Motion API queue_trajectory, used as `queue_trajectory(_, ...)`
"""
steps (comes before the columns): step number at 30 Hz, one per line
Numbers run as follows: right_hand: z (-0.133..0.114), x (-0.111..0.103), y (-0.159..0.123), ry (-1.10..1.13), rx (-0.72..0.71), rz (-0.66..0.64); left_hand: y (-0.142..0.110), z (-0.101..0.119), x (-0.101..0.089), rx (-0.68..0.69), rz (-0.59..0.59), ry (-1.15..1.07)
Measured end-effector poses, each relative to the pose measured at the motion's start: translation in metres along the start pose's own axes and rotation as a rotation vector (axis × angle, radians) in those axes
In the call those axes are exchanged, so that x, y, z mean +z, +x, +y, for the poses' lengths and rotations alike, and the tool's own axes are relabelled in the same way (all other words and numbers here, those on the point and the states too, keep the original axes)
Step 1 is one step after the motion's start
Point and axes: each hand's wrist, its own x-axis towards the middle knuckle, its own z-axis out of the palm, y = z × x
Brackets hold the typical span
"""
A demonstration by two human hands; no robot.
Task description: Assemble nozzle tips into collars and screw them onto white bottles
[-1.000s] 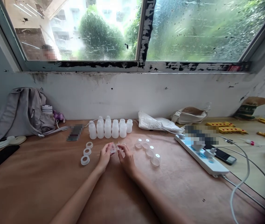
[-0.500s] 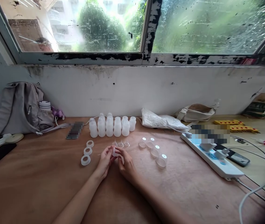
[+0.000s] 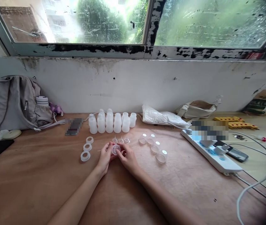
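Between both hands is a translucent white bottle collar ring [image 3: 116, 150], its round open side turned up toward me, with something clear inside it. My left hand [image 3: 105, 157] grips the ring's left edge. My right hand [image 3: 127, 156] has its fingers closed on the right edge. Just behind the hands are clear bottle nipples [image 3: 120, 140], partly hidden by my fingers. Left of them lie three white collar rings [image 3: 85, 156] in a column. Several clear caps [image 3: 161, 157] stand to the right. Frosted baby bottles [image 3: 109, 122] stand in a row farther back.
A white power strip [image 3: 212, 154] with plugs and cables runs along the right. A white plastic package [image 3: 158, 117] and a pale bag [image 3: 196, 109] lie by the wall. At left are a grey backpack [image 3: 16, 103] and a blurred phone-like object [image 3: 74, 126].
The collar ring has been tilted, so its round opening now faces me instead of its side. My right fingers have moved in onto it. The camera view has tipped slightly downward.
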Motion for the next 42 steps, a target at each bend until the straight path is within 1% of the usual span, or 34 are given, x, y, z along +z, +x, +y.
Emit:
queue_trajectory(2,0.001,0.001,0.0,0.092,0.064,-0.046,0.001,0.0,0.0,0.029,0.035,0.043)
queue_trajectory(3,0.002,0.001,0.0,0.141,0.09,-0.047,0.001,-0.001,0.0,0.041,0.059,0.067)
queue_trajectory(5,0.004,0.002,0.001,0.228,0.143,-0.003,0.003,-0.001,-0.001,0.06,0.103,0.115)
queue_trajectory(7,0.006,0.002,0.002,0.285,0.201,0.051,0.005,-0.001,-0.003,0.074,0.116,0.177)
queue_trajectory(9,0.008,0.002,0.003,0.333,0.256,0.085,0.006,-0.001,-0.005,0.093,0.075,0.263)
queue_trajectory(11,0.009,0.002,0.004,0.398,0.294,0.083,0.007,-0.001,-0.006,0.117,0.0,0.348)
queue_trajectory(12,0.01,0.002,0.005,0.429,0.303,0.079,0.007,-0.002,-0.006,0.128,-0.032,0.381)
queue_trajectory(14,0.009,0.001,0.005,0.469,0.304,0.07,0.007,-0.004,-0.006,0.147,-0.055,0.421)
queue_trajectory(21,0.009,0.001,0.006,0.478,0.318,0.04,0.008,-0.007,-0.008,0.187,-0.02,0.436)
queue_trajectory(26,0.007,0.001,0.004,0.443,0.277,0.032,0.003,0.0,-0.005,0.228,0.028,0.563)
queue_trajectory(29,0.006,0.003,0.002,0.412,0.289,-0.01,-0.001,0.005,-0.003,0.231,0.056,0.665)
queue_trajectory(32,0.007,0.006,0.0,0.397,0.297,-0.017,-0.002,0.005,-0.003,0.237,0.074,0.713)
queue_trajectory(38,0.008,0.007,-0.001,0.42,0.327,-0.024,0.0,-0.001,-0.004,0.286,0.046,0.742)
queue_trajectory(42,0.007,0.005,-0.001,0.382,0.308,-0.007,0.0,-0.004,-0.004,0.316,0.016,0.747)
